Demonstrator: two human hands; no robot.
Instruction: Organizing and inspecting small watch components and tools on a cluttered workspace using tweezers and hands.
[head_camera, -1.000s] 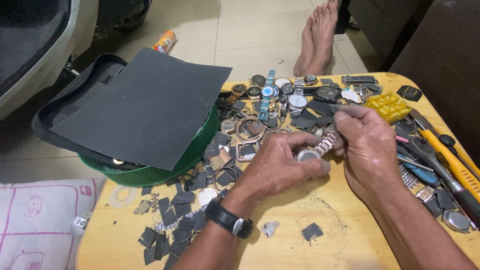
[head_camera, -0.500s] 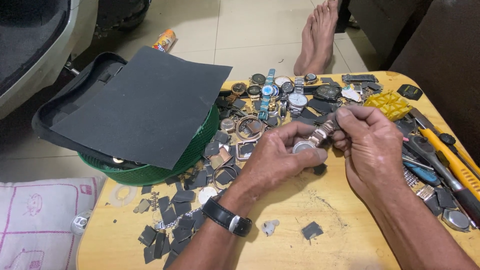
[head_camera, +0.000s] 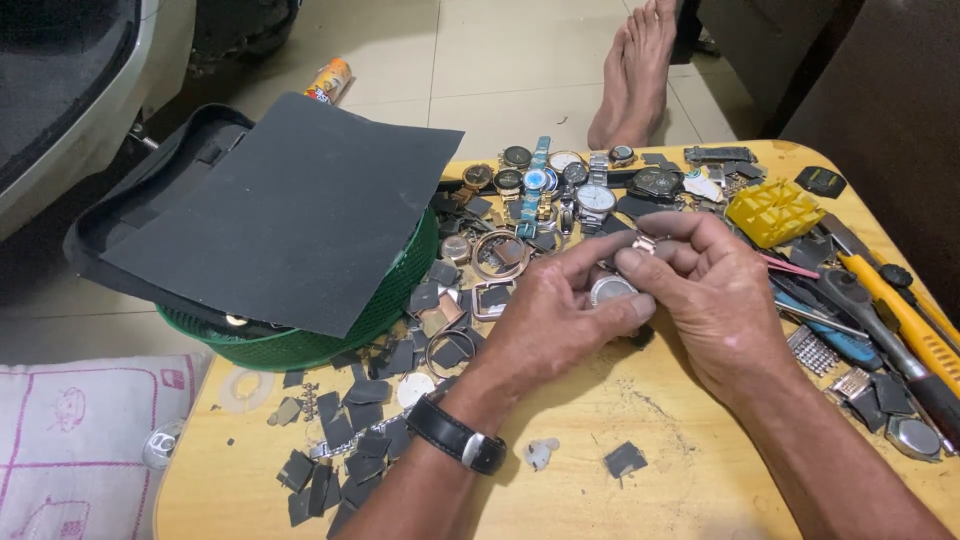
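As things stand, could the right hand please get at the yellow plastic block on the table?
Probably yes: the yellow plastic block lies just beyond the right hand with nothing between, but that hand is pinching the watch.

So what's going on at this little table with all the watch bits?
A person sits at a yellowish wooden table, holding a small round silver watch case in both hands. The left hand, with a black strap watch on its wrist, cradles the case; the right hand pinches a small metal piece at its top edge. Around them lie scattered dark square scraps, a row of wristwatches, a yellow plastic block and a green basket under a dark sheet.
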